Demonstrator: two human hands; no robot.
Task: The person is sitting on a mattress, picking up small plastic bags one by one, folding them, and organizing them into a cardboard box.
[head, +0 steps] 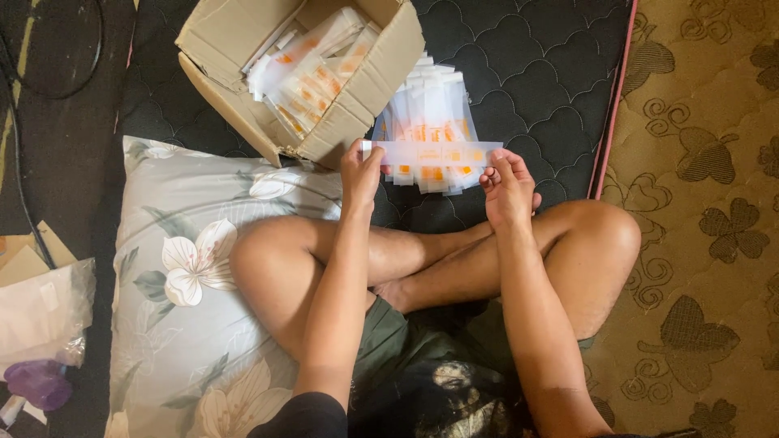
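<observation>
Far left: a crumpled clear plastic bag lies on the dark floor, with a small purple object just below it and black cables above.
Pillow: a grey fabric pillow printed with large white flowers lies under the person's crossed bare legs, on the left.
Box: an open brown cardboard box sits tilted on the black quilted mattress, just above the pillow; it is filled with loose white and clear packets with orange print.
Left hand: the left hand is raised in front of the knees, its grip pinching the left end of a long, narrow, translucent white plastic strip packet with orange marks.
Strip packet: it is held level between both hands, just above a fanned pile of similar white and orange packets that rests on the mattress beside the box (the pile partly shows through it).
Right hand: the right hand has its grip pressed on the right end of the same strip, fingertips touching it.
Far right: tan patterned bedding with brown floral shapes lies beyond the mattress's pink-piped edge.
</observation>
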